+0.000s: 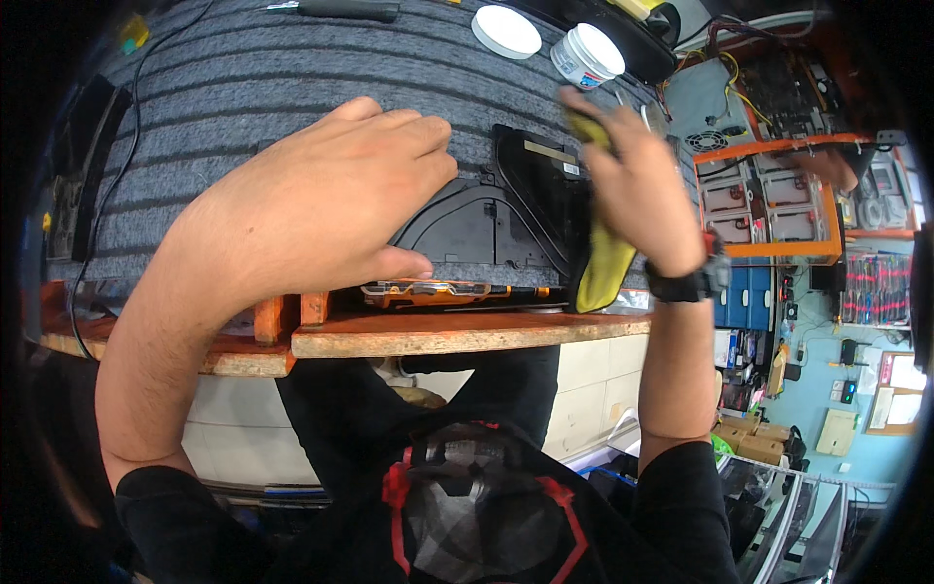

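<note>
A black plastic casing point(477, 226) with curved ridges and a small label lies at the near edge of a grey striped mat. Over its left side rests my left hand point(341, 185), fingers bent and thumb lowered by the casing's near edge. The fingertips are partly hidden, though the hand appears to hold the casing in place. My right hand point(637, 185) is smeared by motion at the casing's right end. It grips a yellow-green cloth point(608, 271), which hangs down beside the casing toward the bench edge.
A white tub point(588, 54) stands near its round white lid point(506, 32) at the back. A black-handled tool point(345, 10) lies at the far edge. Along the left runs a black cable point(134, 127). Under the mat, an orange-and-black item point(438, 292) sits on a wooden ledge point(467, 339).
</note>
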The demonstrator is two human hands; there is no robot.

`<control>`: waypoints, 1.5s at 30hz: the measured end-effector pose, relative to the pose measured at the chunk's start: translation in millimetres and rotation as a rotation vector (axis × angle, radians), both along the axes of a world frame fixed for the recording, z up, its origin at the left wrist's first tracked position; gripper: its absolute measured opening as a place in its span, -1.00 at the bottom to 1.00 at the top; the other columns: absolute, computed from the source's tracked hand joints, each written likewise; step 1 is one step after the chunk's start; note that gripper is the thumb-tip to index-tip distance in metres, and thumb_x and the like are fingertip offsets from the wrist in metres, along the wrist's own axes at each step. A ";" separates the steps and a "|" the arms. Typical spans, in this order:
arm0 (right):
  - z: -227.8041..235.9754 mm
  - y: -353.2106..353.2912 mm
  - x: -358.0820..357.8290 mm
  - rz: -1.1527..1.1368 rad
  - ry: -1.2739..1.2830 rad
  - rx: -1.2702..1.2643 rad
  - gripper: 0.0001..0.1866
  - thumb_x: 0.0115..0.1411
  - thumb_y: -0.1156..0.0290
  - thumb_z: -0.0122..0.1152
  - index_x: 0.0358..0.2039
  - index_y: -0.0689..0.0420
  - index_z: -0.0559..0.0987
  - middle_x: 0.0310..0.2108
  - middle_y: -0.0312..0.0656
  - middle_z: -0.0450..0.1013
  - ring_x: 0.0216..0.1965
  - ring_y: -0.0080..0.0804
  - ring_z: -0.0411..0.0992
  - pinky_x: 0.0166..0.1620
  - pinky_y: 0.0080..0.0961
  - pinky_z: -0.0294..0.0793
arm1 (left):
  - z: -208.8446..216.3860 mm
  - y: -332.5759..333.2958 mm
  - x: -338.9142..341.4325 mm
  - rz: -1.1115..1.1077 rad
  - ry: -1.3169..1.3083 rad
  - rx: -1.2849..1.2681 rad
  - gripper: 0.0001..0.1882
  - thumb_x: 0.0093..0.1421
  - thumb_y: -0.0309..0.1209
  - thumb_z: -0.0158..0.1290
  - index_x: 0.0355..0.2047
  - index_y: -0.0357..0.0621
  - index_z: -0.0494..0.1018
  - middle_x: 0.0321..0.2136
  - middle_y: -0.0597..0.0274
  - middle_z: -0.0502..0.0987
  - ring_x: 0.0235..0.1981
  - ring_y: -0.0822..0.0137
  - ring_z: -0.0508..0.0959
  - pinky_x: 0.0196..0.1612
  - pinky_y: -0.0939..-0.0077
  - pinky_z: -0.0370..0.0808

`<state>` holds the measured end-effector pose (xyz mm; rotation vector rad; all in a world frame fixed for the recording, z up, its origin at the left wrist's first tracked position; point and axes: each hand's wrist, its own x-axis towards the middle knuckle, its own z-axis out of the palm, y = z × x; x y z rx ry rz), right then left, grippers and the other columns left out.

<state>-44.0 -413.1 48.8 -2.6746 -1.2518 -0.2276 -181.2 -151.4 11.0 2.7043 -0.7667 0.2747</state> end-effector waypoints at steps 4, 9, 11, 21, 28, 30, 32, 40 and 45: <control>3.8 -2.5 -27.0 -0.072 -0.025 -0.150 -0.49 0.22 0.41 0.20 0.22 -0.05 0.56 -0.23 0.07 0.44 -0.28 0.09 0.55 -0.22 -0.07 0.57 | 0.7 0.4 -1.0 0.009 0.049 0.023 -0.27 -0.04 -0.13 0.41 0.07 -0.30 0.50 -0.02 0.08 0.50 0.08 0.11 0.48 0.20 0.25 0.36; -7.8 7.9 -63.7 -0.072 0.002 -0.323 -0.33 0.15 0.46 0.27 0.32 -0.08 0.46 -0.17 0.02 0.39 -0.33 0.10 0.53 -0.25 -0.06 0.54 | -0.1 0.6 -0.5 -0.002 0.030 -0.003 -0.27 -0.05 -0.13 0.41 0.07 -0.31 0.50 -0.02 0.09 0.50 0.07 0.11 0.49 0.20 0.25 0.36; -5.4 -5.0 -64.5 -0.132 -0.004 -0.380 -0.31 0.13 0.47 0.28 0.33 -0.07 0.45 -0.16 0.03 0.39 -0.33 0.09 0.53 -0.26 -0.07 0.55 | 1.9 1.5 -0.8 0.005 0.035 0.006 -0.27 -0.05 -0.13 0.41 0.08 -0.30 0.50 -0.02 0.09 0.50 0.07 0.11 0.49 0.20 0.24 0.36; -1.6 1.0 -61.1 -0.094 -0.046 -0.314 -0.46 0.13 0.40 0.29 0.18 0.02 0.57 -0.18 0.02 0.43 -0.32 0.04 0.57 -0.25 -0.10 0.59 | 0.5 -0.7 -2.1 0.036 0.019 0.013 -0.27 -0.05 -0.13 0.41 0.08 -0.29 0.51 -0.01 0.09 0.50 0.07 0.10 0.48 0.21 0.25 0.36; 1.4 -12.8 -52.0 -0.163 -0.074 -0.366 -0.50 0.15 0.38 0.29 0.16 -0.03 0.61 -0.19 0.01 0.45 -0.34 0.05 0.58 -0.28 -0.10 0.61 | 4.8 -0.5 -0.1 0.016 0.086 0.023 -0.26 -0.06 -0.14 0.42 0.09 -0.30 0.51 0.00 0.09 0.50 0.07 0.10 0.48 0.23 0.25 0.35; 3.5 -19.9 -47.6 -0.165 -0.055 -0.341 -0.52 0.18 0.38 0.26 0.16 -0.03 0.61 -0.20 0.01 0.45 -0.34 0.06 0.58 -0.27 -0.08 0.60 | 1.7 0.0 -1.3 0.026 0.053 0.015 -0.26 -0.05 -0.14 0.42 0.09 -0.30 0.50 0.00 0.09 0.50 0.06 0.10 0.48 0.23 0.25 0.35; 6.6 -23.4 -43.1 -0.172 -0.041 -0.321 -0.51 0.19 0.38 0.25 0.17 -0.03 0.61 -0.21 0.02 0.45 -0.33 0.06 0.57 -0.27 -0.08 0.59 | 0.4 -0.5 -2.5 0.030 0.033 0.018 -0.26 -0.04 -0.14 0.42 0.09 -0.30 0.51 0.00 0.09 0.50 0.06 0.10 0.48 0.23 0.25 0.36; -13.6 -8.5 -62.1 -0.123 -0.040 -0.284 -0.45 0.17 0.38 0.26 0.22 0.09 0.52 -0.20 0.05 0.45 -0.35 0.08 0.57 -0.30 -0.08 0.60 | 3.7 -1.7 -2.5 0.042 0.062 0.036 -0.26 -0.05 -0.13 0.42 0.10 -0.27 0.51 -0.01 0.13 0.50 0.05 0.13 0.48 0.22 0.27 0.37; -4.2 -17.8 -73.7 -0.054 0.021 -0.312 -0.35 0.06 0.44 0.32 0.24 0.15 0.50 -0.21 0.03 0.41 -0.37 0.04 0.55 -0.27 -0.12 0.60 | 1.7 -1.8 -2.0 0.041 0.056 0.022 -0.27 -0.05 -0.15 0.42 0.09 -0.28 0.50 -0.02 0.13 0.49 0.05 0.13 0.48 0.22 0.27 0.37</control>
